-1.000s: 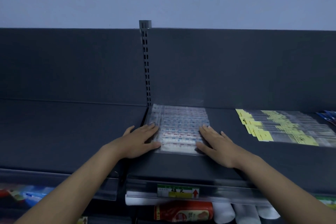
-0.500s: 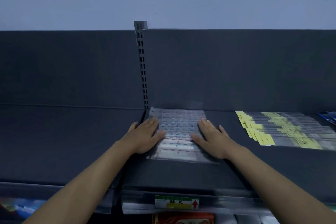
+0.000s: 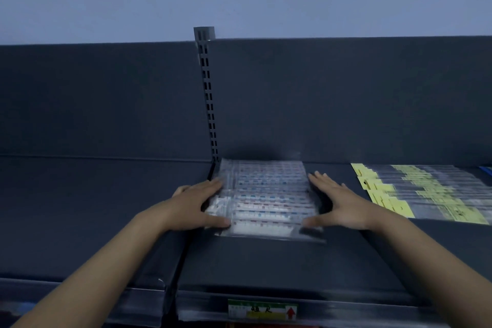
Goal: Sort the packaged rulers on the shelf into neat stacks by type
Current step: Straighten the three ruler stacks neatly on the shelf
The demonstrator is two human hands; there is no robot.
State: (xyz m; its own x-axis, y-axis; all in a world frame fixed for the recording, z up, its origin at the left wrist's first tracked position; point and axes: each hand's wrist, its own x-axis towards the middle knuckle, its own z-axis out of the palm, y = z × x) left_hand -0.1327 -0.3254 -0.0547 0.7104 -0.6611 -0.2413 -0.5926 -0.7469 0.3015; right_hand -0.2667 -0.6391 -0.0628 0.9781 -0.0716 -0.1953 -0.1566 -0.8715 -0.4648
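Stack of packaged rulers [image 3: 266, 202] lies on shelf [image 3: 266, 266], back corner beside slotted post [image 3: 209, 104]. Left hand [image 3: 197, 205] and right hand [image 3: 338, 202] press its two sides, fingers straight, gripping nothing. Yellow-tagged packs [image 3: 426, 192] lie farther right.

We record dim bluish light, soft shadow behind the stack of clear-packaged rulers [image 3: 266, 200], blur along lower frame.
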